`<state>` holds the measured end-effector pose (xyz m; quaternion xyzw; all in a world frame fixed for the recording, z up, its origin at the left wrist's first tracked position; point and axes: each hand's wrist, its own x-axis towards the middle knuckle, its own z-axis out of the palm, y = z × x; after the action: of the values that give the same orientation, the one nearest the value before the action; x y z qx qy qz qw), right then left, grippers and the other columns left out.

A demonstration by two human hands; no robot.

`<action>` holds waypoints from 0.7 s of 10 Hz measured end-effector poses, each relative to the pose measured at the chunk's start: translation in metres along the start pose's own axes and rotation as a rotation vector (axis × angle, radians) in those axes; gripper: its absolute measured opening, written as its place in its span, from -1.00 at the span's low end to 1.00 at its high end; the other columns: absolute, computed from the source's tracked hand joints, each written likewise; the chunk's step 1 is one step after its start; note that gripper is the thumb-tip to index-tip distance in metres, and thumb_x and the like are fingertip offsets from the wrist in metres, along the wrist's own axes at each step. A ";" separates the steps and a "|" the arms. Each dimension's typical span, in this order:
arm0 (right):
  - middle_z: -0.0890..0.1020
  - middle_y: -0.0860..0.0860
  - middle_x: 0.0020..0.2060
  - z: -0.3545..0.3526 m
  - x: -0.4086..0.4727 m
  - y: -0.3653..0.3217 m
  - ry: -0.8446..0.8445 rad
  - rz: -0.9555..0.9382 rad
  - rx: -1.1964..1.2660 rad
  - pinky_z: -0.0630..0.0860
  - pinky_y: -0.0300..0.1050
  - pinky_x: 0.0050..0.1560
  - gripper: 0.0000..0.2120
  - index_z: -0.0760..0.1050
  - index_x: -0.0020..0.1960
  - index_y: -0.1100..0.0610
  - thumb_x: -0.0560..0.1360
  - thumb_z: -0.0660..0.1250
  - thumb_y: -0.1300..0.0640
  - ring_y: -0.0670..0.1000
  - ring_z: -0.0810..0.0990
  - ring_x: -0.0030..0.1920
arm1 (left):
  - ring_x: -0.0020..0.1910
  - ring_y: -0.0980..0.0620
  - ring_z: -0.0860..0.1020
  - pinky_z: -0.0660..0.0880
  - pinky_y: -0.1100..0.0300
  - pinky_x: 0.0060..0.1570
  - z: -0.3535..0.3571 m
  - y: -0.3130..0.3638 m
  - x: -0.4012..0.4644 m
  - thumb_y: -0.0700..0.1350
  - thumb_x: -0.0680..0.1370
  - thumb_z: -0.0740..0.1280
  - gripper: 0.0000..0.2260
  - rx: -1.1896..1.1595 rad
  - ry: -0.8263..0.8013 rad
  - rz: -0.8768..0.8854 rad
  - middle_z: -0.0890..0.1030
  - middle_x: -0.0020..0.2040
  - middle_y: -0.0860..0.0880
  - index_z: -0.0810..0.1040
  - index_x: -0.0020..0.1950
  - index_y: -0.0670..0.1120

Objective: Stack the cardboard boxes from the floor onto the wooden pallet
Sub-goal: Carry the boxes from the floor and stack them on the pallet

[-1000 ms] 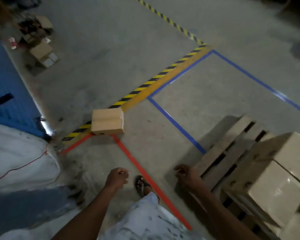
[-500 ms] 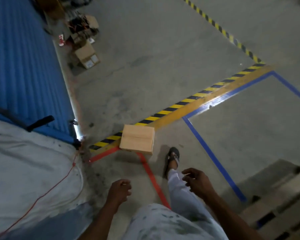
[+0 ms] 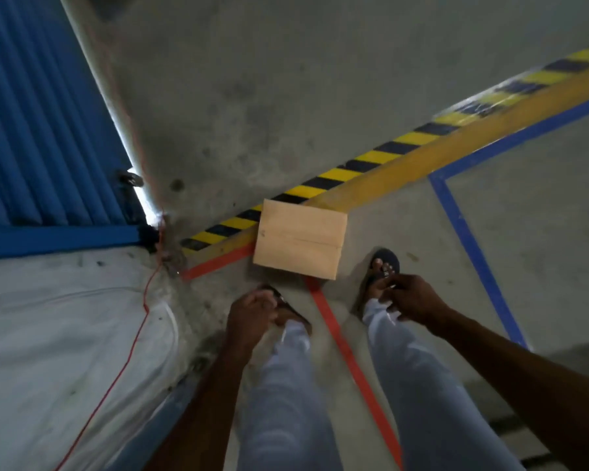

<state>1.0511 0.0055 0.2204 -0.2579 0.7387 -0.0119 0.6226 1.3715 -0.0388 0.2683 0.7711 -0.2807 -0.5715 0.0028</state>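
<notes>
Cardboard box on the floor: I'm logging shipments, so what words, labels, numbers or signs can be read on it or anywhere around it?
None can be read.
Cardboard box: plain top with a centre seam; one tiny dark mark near its left edge, too small to read.
Striped floor tape: yellow and black bars only, no lettering.
Blue shutter: no writing shows.

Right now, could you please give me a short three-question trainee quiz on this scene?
1. True or false: the left hand is gripping the box.
2. Which tape does the box's far edge overlap? A) blue B) yellow-black C) none
3. Fill in: both hands, the right hand included, hold ____.

Key: 1 false: it hangs short of the box, fingers loosely curled. 2 B. 3 nothing.
</notes>
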 end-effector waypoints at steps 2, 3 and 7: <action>0.66 0.12 0.00 0.078 0.160 0.035 -0.038 0.217 0.079 0.65 0.14 -0.01 -0.87 0.57 0.10 0.10 0.59 0.31 0.25 0.14 0.64 -0.10 | 0.19 -0.21 0.67 0.61 -0.10 0.20 0.019 -0.034 0.253 -0.03 0.44 0.45 -0.72 0.181 0.168 -0.020 0.72 0.16 -0.11 0.71 0.14 -0.01; 0.64 0.19 0.13 0.127 0.226 0.043 -0.039 0.289 0.115 0.70 0.03 -0.14 -0.75 0.48 0.17 0.02 0.53 0.40 0.18 0.14 0.62 -0.08 | 0.27 -0.23 0.59 0.57 -0.11 0.23 0.018 -0.055 0.332 0.02 0.40 0.39 -0.45 0.180 0.207 -0.058 0.62 0.32 -0.16 0.57 0.38 -0.09; 0.65 0.13 0.08 0.099 0.242 0.011 0.262 0.319 0.198 0.56 0.19 0.23 -0.41 0.67 0.12 0.02 0.28 0.33 -0.34 0.20 0.62 0.14 | 0.27 -0.10 0.61 0.55 0.20 0.09 0.002 -0.027 0.284 0.06 0.51 0.31 -0.46 0.036 0.013 0.116 0.66 0.31 -0.11 0.61 0.43 -0.15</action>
<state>1.1167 -0.0503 -0.0269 -0.0717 0.8399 -0.0194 0.5376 1.4350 -0.1396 0.0087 0.7573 -0.3352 -0.5600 0.0238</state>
